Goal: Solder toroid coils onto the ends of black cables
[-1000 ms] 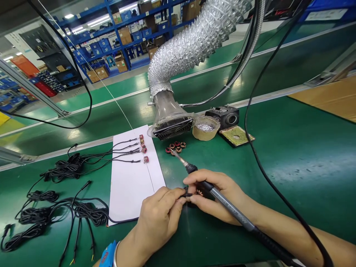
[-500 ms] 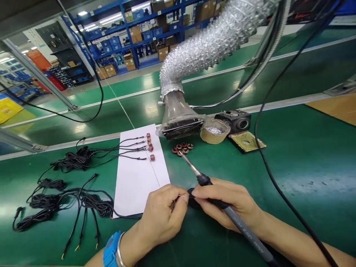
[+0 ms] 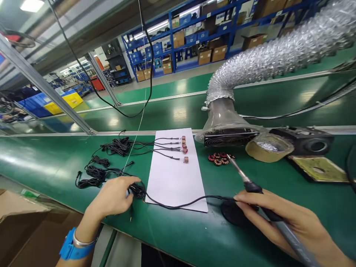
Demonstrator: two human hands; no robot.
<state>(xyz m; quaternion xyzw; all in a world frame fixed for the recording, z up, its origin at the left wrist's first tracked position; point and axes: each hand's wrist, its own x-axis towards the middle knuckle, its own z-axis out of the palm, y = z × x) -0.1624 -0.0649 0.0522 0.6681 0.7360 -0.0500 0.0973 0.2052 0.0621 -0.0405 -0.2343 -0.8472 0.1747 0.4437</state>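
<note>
Your hands are well apart. Your left hand (image 3: 112, 196) sits on a coiled black cable (image 3: 137, 191) at the edge of the white paper sheet (image 3: 175, 174); can't tell if it's gripping. Your right hand (image 3: 278, 218) is clamped round the soldering iron (image 3: 286, 231), tip angled up-table near the copper toroid coils (image 3: 219, 159) and clear of the cable. Keep it that way. The cable runs along the green table (image 3: 306, 207) to a round black pad (image 3: 232, 213).

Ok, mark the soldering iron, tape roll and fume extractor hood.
soldering iron (image 3: 292, 241), head view, on the grey handle
tape roll (image 3: 260, 155), head view, on the tan band
fume extractor hood (image 3: 229, 139), head view, on the black grille
</note>
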